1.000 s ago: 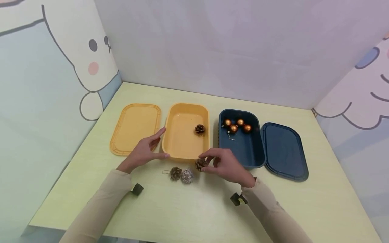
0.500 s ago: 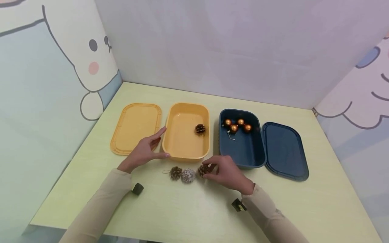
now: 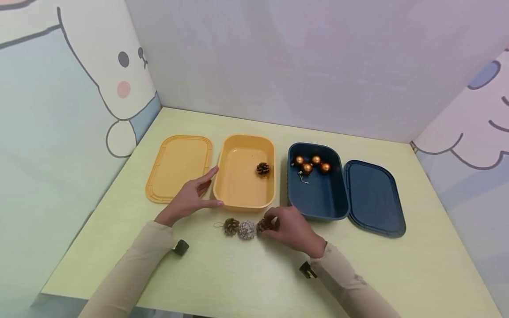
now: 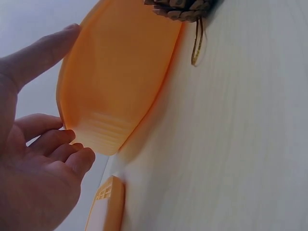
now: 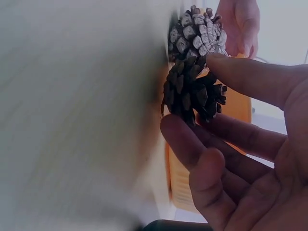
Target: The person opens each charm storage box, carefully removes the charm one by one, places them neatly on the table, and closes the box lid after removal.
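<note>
Between thumb and fingers, my right hand [image 3: 292, 229] pinches a brown pine cone [image 5: 187, 91] at the table surface, just in front of the yellow box. Beside it sits a white-tipped pine cone [image 3: 247, 230], and left of that a brown pine cone [image 3: 231, 226] with a thin hanging loop. My left hand [image 3: 188, 201] touches the near-left corner of the yellow box [image 4: 120, 72] with thumb and fingertips, fingers loosely bent. One dark pine cone [image 3: 263, 168] lies inside that box. My right fingers partly cover the held cone in the head view.
A yellow lid [image 3: 180, 168] lies left of the yellow box. To the right stands a dark blue box [image 3: 318, 194] holding several copper-coloured baubles [image 3: 307, 168], with its dark blue lid [image 3: 375, 198] alongside. Walls rise behind and at both sides of the table [image 3: 238, 282].
My right hand has carried the pine cone away from the yellow box's front edge, toward me, then slightly left to the white-tipped cone. The left hand stays at the box.
</note>
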`<action>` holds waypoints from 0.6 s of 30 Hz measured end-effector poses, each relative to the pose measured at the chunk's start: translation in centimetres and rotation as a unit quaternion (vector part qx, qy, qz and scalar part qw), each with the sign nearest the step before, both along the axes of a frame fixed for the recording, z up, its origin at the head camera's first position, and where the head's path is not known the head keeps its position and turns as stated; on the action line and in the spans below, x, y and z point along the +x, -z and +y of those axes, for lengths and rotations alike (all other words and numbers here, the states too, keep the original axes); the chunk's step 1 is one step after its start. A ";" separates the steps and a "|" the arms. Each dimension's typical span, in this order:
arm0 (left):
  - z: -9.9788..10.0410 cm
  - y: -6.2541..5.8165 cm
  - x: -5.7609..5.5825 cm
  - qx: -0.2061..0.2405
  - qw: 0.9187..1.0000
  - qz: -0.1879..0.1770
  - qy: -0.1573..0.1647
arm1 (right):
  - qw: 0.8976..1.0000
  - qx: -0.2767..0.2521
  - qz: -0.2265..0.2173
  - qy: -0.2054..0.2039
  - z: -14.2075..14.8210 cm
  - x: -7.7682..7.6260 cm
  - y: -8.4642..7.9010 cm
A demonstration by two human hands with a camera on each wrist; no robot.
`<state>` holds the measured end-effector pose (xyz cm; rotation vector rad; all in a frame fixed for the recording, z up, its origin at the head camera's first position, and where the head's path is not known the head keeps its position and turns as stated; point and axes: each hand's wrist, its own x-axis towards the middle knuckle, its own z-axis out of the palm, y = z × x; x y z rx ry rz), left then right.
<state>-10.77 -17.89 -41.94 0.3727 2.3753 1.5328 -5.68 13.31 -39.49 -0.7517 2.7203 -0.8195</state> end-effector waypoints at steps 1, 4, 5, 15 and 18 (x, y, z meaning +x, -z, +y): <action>0.0 0.0 0.0 0.001 1.000 -0.001 0.000 | 1.000 0.001 -0.001 0.002 0.0 0.0 0.1; 0.1 0.0 0.0 0.003 1.000 -0.001 -0.001 | 1.000 0.001 -0.002 0.007 -0.1 0.1 0.2; 0.1 0.0 0.0 0.003 1.000 -0.002 -0.001 | 1.000 0.000 -0.002 0.008 -0.2 0.1 0.3; 0.1 -0.2 0.1 -0.002 1.000 -0.001 -0.003 | 1.000 0.006 0.025 0.014 -0.2 0.3 0.6; 0.1 -0.2 0.2 -0.005 1.000 0.000 -0.003 | 0.999 0.010 0.034 0.017 -0.1 0.3 0.7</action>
